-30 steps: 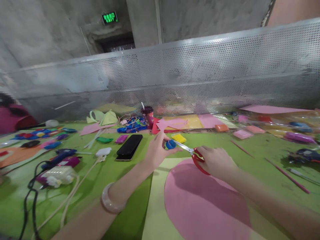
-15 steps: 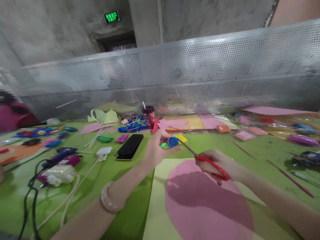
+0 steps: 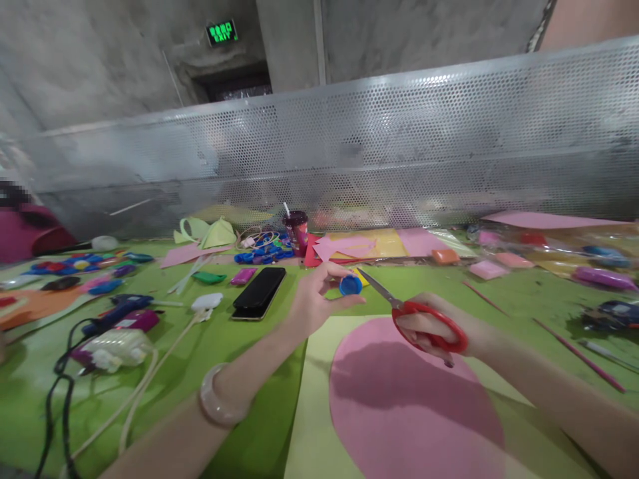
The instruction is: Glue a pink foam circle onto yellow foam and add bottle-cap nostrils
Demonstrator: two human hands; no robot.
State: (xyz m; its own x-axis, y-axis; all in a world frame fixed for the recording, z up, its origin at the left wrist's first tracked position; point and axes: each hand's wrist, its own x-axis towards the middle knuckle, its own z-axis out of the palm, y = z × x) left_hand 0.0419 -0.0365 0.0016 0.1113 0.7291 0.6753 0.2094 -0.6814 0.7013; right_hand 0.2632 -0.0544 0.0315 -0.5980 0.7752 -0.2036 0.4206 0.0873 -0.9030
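Observation:
My left hand [image 3: 315, 303] is closed on a small round blue cap [image 3: 351, 285], pinched between thumb and fingers above the table. In my right hand [image 3: 438, 324] are red-handled scissors [image 3: 382, 291], fingers through the loops. Their blades look closed together and point up and left, the tip close to the cap but apart from it. Under my hands lies a large pink paper shape with a rounded edge [image 3: 404, 406] on a pale yellow-green sheet [image 3: 310, 412]. A yellow piece [image 3: 363, 275] shows partly behind the cap.
A black phone [image 3: 259, 293] lies left of my arm. Further left are a glue gun [image 3: 120, 313] and a corded power adapter [image 3: 112, 347]. At the back stand a purple cup [image 3: 297, 233] and coloured paper [image 3: 389, 245]. Clay packs [image 3: 486, 269] lie right, before a perforated metal barrier [image 3: 349, 159].
The scissors have drawn back right, so their tip has come away from the cap. My left hand has shifted slightly, and the cap has moved a little right and faces me more.

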